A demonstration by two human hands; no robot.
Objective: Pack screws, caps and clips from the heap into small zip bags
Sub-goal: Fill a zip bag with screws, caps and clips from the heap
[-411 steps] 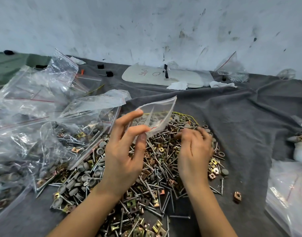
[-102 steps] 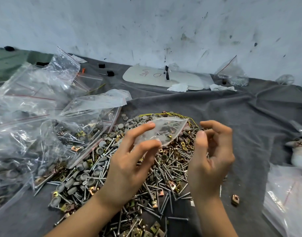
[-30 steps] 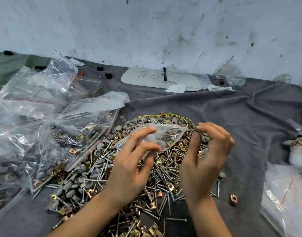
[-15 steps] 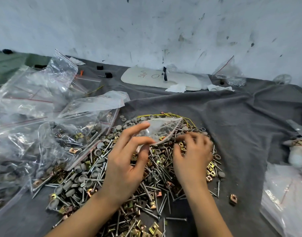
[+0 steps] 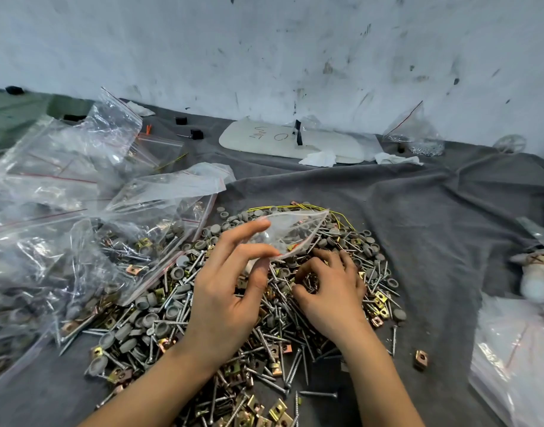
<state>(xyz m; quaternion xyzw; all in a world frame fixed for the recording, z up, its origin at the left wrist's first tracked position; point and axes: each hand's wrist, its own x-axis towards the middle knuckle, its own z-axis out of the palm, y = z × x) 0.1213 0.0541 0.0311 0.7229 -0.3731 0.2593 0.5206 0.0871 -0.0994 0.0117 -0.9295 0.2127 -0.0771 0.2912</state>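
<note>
**Small zip bag pinched over the heap**

To the left of the left hand, large clear bags [image 5: 79, 241] of mixed hardware are piled on the grey cloth [image 5: 434, 217] that covers the desk. The left hand [image 5: 224, 297] is raised over the heap [image 5: 159, 318]. A small zip bag [image 5: 295, 232] is pinched between its thumb and first fingers and held just beyond the fingertips, its red-lined edge nearest the right hand. Screws [image 5: 292, 365], grey caps [image 5: 150, 317] and brass clips [image 5: 380, 296] are spread beneath both hands. The right hand [image 5: 329, 291] is laid on the heap, fingers curled down among the screws; whether any is gripped cannot be told. To its right, a single clip [image 5: 420, 359] lies apart.
</note>
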